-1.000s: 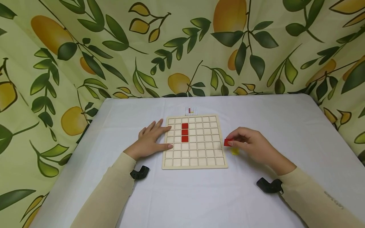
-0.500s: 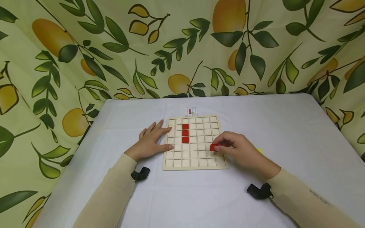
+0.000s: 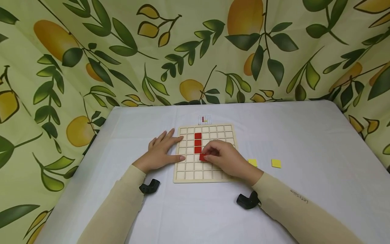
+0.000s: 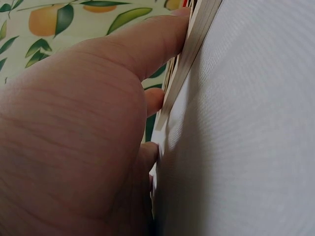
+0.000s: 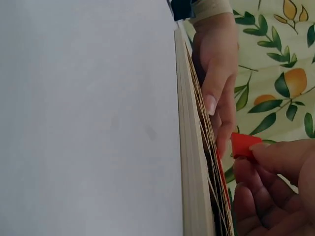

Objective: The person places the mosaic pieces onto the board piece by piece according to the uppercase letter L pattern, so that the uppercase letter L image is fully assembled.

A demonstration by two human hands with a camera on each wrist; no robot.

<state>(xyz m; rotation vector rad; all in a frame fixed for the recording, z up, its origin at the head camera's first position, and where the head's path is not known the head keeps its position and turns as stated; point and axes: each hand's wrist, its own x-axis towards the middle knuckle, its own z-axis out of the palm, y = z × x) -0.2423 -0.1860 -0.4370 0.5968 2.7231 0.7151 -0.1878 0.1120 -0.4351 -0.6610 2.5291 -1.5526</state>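
A big cloth [image 3: 195, 51] with green leaves and orange fruit hangs behind everything. In front of it is a desk [image 3: 195, 210] with a white cover. Two tan sleeves, the left sleeve [image 3: 112, 203] and the right sleeve [image 3: 292, 206], reach in over it. A flat, pale board [image 3: 189, 166] with lots of little boxes lies on the desk. The left hand [image 3: 163, 149] has its fingers spread out — its thumb and pointing finger rest on the left edge of the board, and its grip is not curled round anything. The right hand [image 3: 223, 156] is over the board, and its grip pinches a red piece between thumb and fingers. A black gadget [image 3: 150, 186] sits by the left wrist, and another black gadget [image 3: 248, 200] by the right. A small card [image 3: 204, 120] with a grid on it lies just past the far edge of the board. Two yellow pieces [image 3: 276, 163] are on the desk to the right of the board, one partly behind the right wrist. Three red squares [image 3: 198, 142] sit in a line in the board. The pinched red piece [image 5: 243, 145] is near the closest of them — lifted, not touching the board.
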